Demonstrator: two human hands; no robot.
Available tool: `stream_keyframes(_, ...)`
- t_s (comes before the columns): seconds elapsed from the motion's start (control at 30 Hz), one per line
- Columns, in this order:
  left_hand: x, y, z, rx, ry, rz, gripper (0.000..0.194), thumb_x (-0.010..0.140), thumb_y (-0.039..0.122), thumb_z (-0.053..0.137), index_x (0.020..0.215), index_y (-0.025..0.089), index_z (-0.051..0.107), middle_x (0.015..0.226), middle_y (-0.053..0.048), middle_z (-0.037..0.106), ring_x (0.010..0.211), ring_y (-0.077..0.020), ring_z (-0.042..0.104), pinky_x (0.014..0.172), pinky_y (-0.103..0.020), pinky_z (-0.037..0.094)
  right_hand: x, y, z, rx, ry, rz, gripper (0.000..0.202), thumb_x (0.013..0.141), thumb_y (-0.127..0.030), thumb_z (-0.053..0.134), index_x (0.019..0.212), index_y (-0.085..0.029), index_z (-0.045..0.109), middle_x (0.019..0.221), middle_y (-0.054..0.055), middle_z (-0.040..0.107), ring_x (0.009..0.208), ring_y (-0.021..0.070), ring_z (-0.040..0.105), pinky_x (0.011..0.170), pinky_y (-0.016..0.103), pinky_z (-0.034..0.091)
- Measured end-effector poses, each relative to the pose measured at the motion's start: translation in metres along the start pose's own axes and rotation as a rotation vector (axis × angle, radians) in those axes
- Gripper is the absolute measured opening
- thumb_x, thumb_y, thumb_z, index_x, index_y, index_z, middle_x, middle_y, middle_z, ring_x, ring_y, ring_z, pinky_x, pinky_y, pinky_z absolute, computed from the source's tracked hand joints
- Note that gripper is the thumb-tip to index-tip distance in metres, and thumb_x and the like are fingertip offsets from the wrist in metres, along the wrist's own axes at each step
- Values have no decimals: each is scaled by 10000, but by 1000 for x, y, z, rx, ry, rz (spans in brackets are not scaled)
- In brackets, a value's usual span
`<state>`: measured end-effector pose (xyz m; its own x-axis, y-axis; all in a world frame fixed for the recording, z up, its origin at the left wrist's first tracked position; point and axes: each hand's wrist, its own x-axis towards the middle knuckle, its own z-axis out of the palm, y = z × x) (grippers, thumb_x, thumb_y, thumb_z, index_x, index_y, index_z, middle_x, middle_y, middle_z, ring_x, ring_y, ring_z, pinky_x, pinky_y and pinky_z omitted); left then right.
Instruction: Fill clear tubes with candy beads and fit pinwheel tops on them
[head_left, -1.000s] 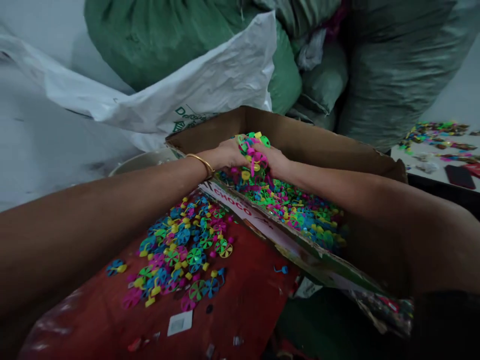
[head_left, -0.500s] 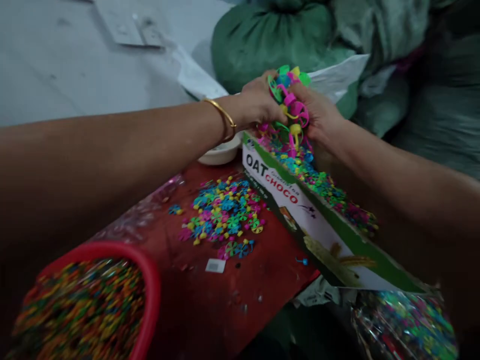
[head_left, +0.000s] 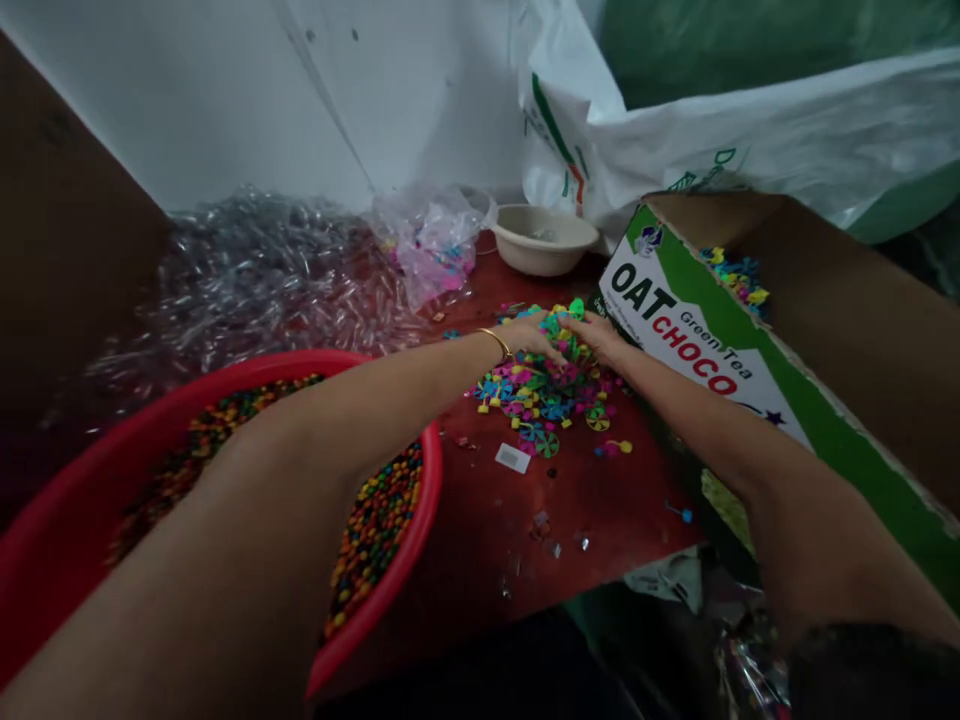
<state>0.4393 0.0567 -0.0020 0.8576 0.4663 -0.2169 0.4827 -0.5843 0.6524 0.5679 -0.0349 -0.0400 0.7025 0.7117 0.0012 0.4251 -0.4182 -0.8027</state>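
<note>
My left hand (head_left: 534, 335), with a gold bangle at the wrist, rests at the top of a pile of small plastic pinwheel-like pieces (head_left: 556, 400) in pink, blue, green and yellow. Its fingers are apart. Facing it from the right, my right hand (head_left: 596, 335) has its fingers spread at the pile's edge. Loose pieces lie between and under both hands, partly hidden by the fingers. The pile sits on a red table (head_left: 600, 510). Right of it stands an open "OAT CHOCO" carton (head_left: 675, 330) with more such pieces inside.
A red basin (head_left: 431, 490) of small multicoloured balls is at the left. Behind are clear plastic tubes (head_left: 300, 270), a plastic bag (head_left: 442, 250) with coloured pieces and a cream bowl (head_left: 544, 245). A small white label (head_left: 512, 458) lies in front of the pile.
Both hands have moved from above the carton to the table pile. The bunch of pieces they held is now down at the pile. The view has shifted, showing more of the left side.
</note>
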Motion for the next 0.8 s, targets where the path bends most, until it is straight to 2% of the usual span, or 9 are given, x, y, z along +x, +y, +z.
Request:
stream_keyframes(0.13, -19, -11, -16, 166, -93, 14, 948, 535, 394, 773, 1357, 192, 346, 1402, -95, 385, 1278, -263, 362, 1044, -316, 303, -1, 6, -4, -352, 16, -50, 421, 750, -471, 548, 1031, -171, 640, 994, 63, 661, 886, 194, 576, 778, 292, 420)
stream_keyframes(0.23, -59, -20, -40, 217, -64, 122, 791, 642, 451, 680, 1334, 202, 390, 1359, -71, 448, 1228, -231, 428, 1024, -306, 315, -24, 0, -15, -492, 59, -81, 363, 785, -430, 489, 957, -179, 686, 892, 38, 684, 789, 182, 590, 686, 262, 415)
stream_keyframes(0.33, -133, -40, -62, 331, 79, 219, 664, 682, 485, 610, 1266, 198, 484, 1235, -48, 564, 1088, -200, 537, 962, -285, 360, -73, 0, -29, -601, 39, -93, 352, 769, -455, 494, 893, -206, 711, 775, 22, 691, 689, 174, 591, 586, 248, 385)
stream_keyframes(0.43, -227, -74, -67, 459, 194, 123, 578, 722, 549, 509, 1219, 255, 527, 1099, 6, 645, 857, -147, 612, 811, -248, 433, -130, 20, -41, -719, -19, -89, 335, 754, -482, 507, 839, -234, 716, 738, 27, 695, 671, 181, 601, 550, 246, 367)
stream_keyframes(0.53, -310, -111, -51, 527, 257, -126, 547, 734, 579, 435, 1179, 286, 559, 1038, 35, 674, 750, -155, 637, 742, -254, 464, -173, 55, -43, -714, -53, -110, 297, 783, -407, 490, 919, -241, 696, 844, 32, 703, 728, 187, 620, 595, 253, 404)
stream_keyframes(0.6, -347, -130, -33, 515, 309, -271, 527, 756, 570, 386, 1163, 293, 575, 1060, 44, 669, 791, -177, 652, 712, -255, 482, -190, 75, -36, -679, -51, -158, 325, 808, -359, 467, 1031, -218, 656, 961, 51, 685, 788, 184, 620, 661, 261, 432)
stream_keyframes(0.67, -368, -143, -14, 472, 291, -367, 503, 773, 562, 379, 1164, 313, 572, 1104, 56, 650, 792, -180, 659, 693, -257, 495, -199, 87, -24, -672, -57, -201, 396, 825, -373, 456, 1146, -184, 591, 1064, 81, 645, 852, 190, 610, 716, 273, 446)
stream_keyframes(0.73, -377, -150, 2, 424, 286, -399, 473, 782, 555, 392, 1157, 331, 572, 1128, 68, 636, 807, -179, 659, 718, -260, 501, -204, 90, -12, -711, -76, -216, 464, 830, -429, 457, 1215, -183, 535, 1147, 98, 599, 950, 214, 586, 753, 296, 450)
stream_keyframes(0.8, -380, -156, 11, 381, 380, -386, 447, 786, 545, 406, 1155, 352, 567, 1154, 91, 618, 876, -184, 648, 797, -267, 491, -207, 86, -1, -777, -86, -184, 484, 827, -467, 458, 1226, -202, 519, 1184, 100, 571, 1035, 239, 551, 773, 321, 450)
